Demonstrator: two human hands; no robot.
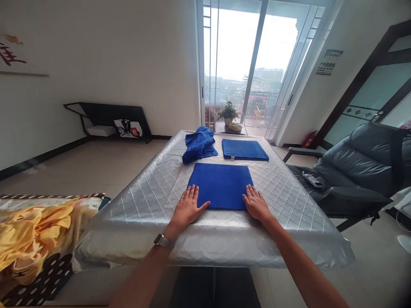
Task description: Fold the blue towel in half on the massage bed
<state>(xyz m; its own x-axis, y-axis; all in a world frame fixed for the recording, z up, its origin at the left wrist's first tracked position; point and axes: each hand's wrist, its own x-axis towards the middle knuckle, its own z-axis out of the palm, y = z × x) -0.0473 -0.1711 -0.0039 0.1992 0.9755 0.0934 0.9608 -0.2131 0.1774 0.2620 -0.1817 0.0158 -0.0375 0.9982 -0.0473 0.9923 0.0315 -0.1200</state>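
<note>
A blue towel [222, 184], folded into a flat rectangle, lies on the table right in front of me. On its left edge rests my left hand [190, 207], palm down with the fingers stretched out and the thumb along the near corner. My right hand [256, 203] lies flat at the towel's right edge, fingers extended. Behind it, to the right, is a second folded blue towel [245, 149] with a small white tag at its near edge. A crumpled blue towel [200, 144] sits in a loose heap at the back left.
A silver quilted cloth covers the table [135, 205]. A grey recliner [356, 162] stands close on the right, with a power strip [313, 180] on its seat. Yellow fabric [35, 231] is piled at the left. Past the table's far end, a potted plant [228, 112] stands before the sliding glass door.
</note>
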